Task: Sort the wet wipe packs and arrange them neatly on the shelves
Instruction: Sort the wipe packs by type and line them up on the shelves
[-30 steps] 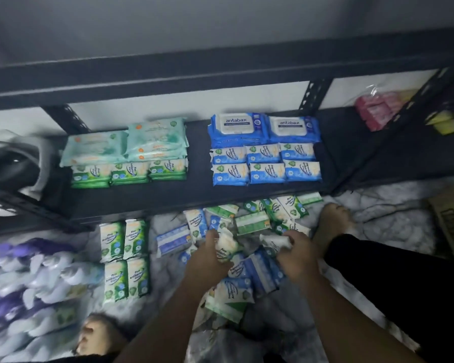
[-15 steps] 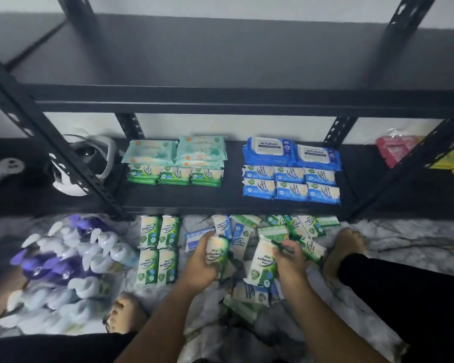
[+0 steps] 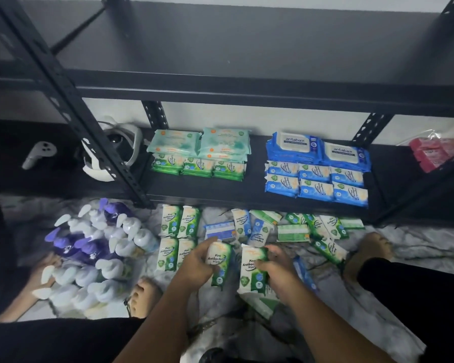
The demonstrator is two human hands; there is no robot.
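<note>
A green pack is gripped in the left hand, fingers wrapped round its upper half; pack held upright over the floor. A second green pack is clasped in the right hand, thumb across its front, its lower edge just above a loose pile of packs.

Four green packs are laid in a tidy two-by-two block on the marble floor, just left of the left hand. A scatter of mixed packs lies along the front edge of the lower shelf, some tilted, some overlapping.

On that shelf, a green row is set in front of pale teal packs; blue small packs are lined in two rows in front of two large blue packs. Open shelf strip is seen between the green and blue groups, and in front of the green row up to the shelf lip. The upper shelf is bare across its visible width.

Pump bottles are crowded on the floor at left, near a bare foot. Another foot rests right of the scatter. A black upright post crosses the left side. A pink pack sits at the far right of the shelf.
</note>
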